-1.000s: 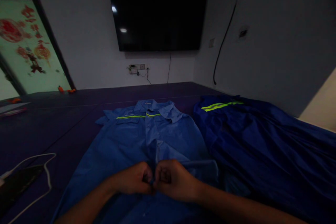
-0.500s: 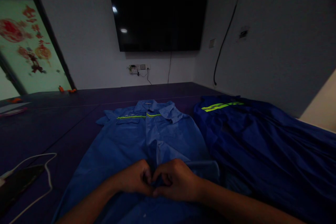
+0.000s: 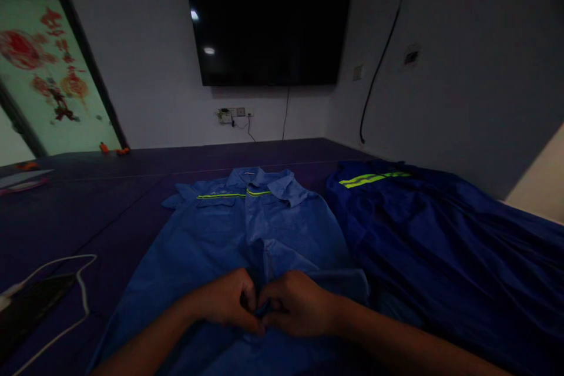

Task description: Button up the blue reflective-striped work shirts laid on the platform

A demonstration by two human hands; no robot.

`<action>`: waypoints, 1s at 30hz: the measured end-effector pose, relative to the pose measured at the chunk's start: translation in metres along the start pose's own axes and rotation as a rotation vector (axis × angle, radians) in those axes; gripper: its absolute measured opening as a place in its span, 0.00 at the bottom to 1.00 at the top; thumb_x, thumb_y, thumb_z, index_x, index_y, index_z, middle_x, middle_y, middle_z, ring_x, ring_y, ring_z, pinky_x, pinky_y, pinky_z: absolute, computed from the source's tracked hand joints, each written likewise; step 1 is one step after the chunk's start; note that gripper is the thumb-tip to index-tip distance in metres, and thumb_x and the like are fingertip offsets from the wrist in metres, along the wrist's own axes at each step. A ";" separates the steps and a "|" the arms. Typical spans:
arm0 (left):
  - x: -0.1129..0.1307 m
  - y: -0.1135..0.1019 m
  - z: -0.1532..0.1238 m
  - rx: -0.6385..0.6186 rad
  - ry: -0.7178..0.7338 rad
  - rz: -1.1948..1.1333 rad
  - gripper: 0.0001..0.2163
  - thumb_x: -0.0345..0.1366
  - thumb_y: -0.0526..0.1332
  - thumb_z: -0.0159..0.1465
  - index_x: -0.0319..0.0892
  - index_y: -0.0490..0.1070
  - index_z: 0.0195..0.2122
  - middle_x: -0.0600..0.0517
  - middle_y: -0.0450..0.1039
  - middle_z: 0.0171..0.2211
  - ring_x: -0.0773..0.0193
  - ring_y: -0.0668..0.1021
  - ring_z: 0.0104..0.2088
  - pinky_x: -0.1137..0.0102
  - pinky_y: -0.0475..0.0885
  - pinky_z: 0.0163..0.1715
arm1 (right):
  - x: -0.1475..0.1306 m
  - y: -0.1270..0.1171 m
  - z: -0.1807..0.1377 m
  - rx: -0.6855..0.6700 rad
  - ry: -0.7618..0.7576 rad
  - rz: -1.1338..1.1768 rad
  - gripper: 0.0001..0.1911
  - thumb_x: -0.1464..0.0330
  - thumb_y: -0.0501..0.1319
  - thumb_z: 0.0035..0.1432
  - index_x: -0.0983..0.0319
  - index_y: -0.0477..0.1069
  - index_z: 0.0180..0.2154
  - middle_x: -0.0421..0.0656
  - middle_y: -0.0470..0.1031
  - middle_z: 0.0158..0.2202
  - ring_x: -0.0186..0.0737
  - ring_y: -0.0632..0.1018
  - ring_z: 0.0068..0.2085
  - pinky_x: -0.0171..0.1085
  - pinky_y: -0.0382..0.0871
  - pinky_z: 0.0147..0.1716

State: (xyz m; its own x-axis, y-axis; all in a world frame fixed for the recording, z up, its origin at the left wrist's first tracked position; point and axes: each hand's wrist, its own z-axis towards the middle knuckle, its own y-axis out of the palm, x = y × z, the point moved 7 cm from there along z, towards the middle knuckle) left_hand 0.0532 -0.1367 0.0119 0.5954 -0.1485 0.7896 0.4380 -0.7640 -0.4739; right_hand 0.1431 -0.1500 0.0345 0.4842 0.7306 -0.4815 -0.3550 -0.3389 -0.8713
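On my feed, the right hand [image 3: 304, 305] has its grip pinched on the blue shirt [image 3: 189, 252]; left hand [image 3: 227, 301], I can't tell. A slack pinch could let it slip!

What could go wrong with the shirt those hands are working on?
The left hand and right hand seem to pinch just a small bit of the shirt, so it might slip free. The front is creased above them, so its edges could end up uneven. The room looks dim, so a small slip might go unnoticed.
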 end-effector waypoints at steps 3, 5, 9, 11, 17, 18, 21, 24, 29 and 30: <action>0.001 0.001 0.000 -0.013 0.017 -0.006 0.17 0.45 0.66 0.45 0.38 0.63 0.15 0.61 0.57 0.10 0.77 0.59 0.11 0.78 0.51 0.10 | 0.001 0.001 0.000 -0.004 0.000 -0.024 0.13 0.63 0.60 0.51 0.60 0.71 0.40 0.38 0.75 0.27 0.30 0.73 0.25 0.27 0.55 0.22; 0.001 0.001 0.000 -0.019 0.019 -0.008 0.16 0.44 0.66 0.45 0.38 0.62 0.15 0.61 0.57 0.10 0.77 0.59 0.11 0.79 0.51 0.10 | 0.001 0.002 0.000 -0.009 0.002 -0.038 0.13 0.63 0.60 0.52 0.60 0.71 0.40 0.39 0.76 0.28 0.31 0.74 0.26 0.27 0.55 0.22; 0.000 0.003 0.000 -0.019 0.009 -0.032 0.15 0.43 0.66 0.45 0.38 0.63 0.15 0.60 0.58 0.11 0.76 0.60 0.11 0.79 0.53 0.09 | 0.001 0.004 0.000 -0.015 0.000 -0.072 0.13 0.62 0.59 0.53 0.60 0.70 0.40 0.39 0.76 0.28 0.33 0.75 0.28 0.28 0.56 0.23; 0.000 0.003 0.001 -0.018 0.004 -0.036 0.15 0.43 0.66 0.44 0.38 0.63 0.15 0.61 0.58 0.10 0.76 0.60 0.10 0.79 0.54 0.09 | 0.002 0.005 0.000 -0.018 0.006 -0.091 0.13 0.62 0.59 0.53 0.61 0.70 0.40 0.40 0.76 0.29 0.33 0.75 0.29 0.28 0.56 0.23; 0.002 0.003 0.001 -0.029 0.014 -0.025 0.14 0.41 0.65 0.45 0.38 0.62 0.14 0.61 0.57 0.10 0.76 0.60 0.10 0.79 0.52 0.09 | 0.001 0.005 0.001 -0.017 0.015 -0.073 0.12 0.62 0.59 0.54 0.60 0.70 0.39 0.39 0.76 0.29 0.32 0.75 0.28 0.28 0.56 0.23; 0.002 0.003 0.000 -0.030 0.013 -0.024 0.14 0.41 0.64 0.45 0.38 0.62 0.14 0.61 0.56 0.10 0.76 0.60 0.10 0.79 0.52 0.09 | 0.002 0.005 0.001 -0.014 0.017 -0.074 0.12 0.62 0.59 0.54 0.60 0.70 0.39 0.39 0.76 0.29 0.32 0.75 0.28 0.28 0.56 0.23; 0.002 0.004 0.000 -0.038 0.007 -0.023 0.15 0.41 0.64 0.46 0.39 0.61 0.14 0.61 0.56 0.10 0.77 0.60 0.11 0.79 0.51 0.09 | 0.003 0.005 0.001 -0.008 0.026 -0.080 0.13 0.61 0.60 0.53 0.60 0.70 0.39 0.39 0.76 0.30 0.32 0.75 0.29 0.28 0.56 0.23; 0.002 0.004 -0.001 -0.033 0.003 -0.023 0.15 0.41 0.65 0.46 0.39 0.60 0.14 0.61 0.56 0.10 0.77 0.59 0.11 0.79 0.52 0.09 | 0.004 0.006 0.001 -0.004 0.025 -0.081 0.13 0.61 0.60 0.53 0.60 0.70 0.39 0.39 0.76 0.29 0.32 0.75 0.28 0.28 0.56 0.23; 0.004 0.003 -0.002 -0.004 -0.006 -0.014 0.15 0.41 0.64 0.45 0.39 0.60 0.14 0.61 0.56 0.10 0.77 0.59 0.10 0.79 0.53 0.09 | 0.004 0.008 0.002 0.006 0.018 -0.107 0.12 0.62 0.60 0.52 0.61 0.71 0.38 0.39 0.76 0.29 0.33 0.75 0.28 0.29 0.55 0.22; 0.004 0.003 -0.002 -0.007 -0.011 -0.016 0.14 0.40 0.64 0.45 0.39 0.61 0.14 0.61 0.56 0.10 0.77 0.59 0.10 0.79 0.53 0.09 | 0.004 0.008 0.002 0.005 0.021 -0.109 0.12 0.62 0.60 0.52 0.61 0.71 0.38 0.39 0.76 0.28 0.33 0.75 0.28 0.29 0.55 0.22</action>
State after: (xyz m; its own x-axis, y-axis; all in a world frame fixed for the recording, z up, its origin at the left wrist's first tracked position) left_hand 0.0557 -0.1408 0.0139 0.5960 -0.1292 0.7925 0.4425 -0.7708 -0.4584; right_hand 0.1407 -0.1485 0.0259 0.5366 0.7505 -0.3858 -0.3035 -0.2549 -0.9181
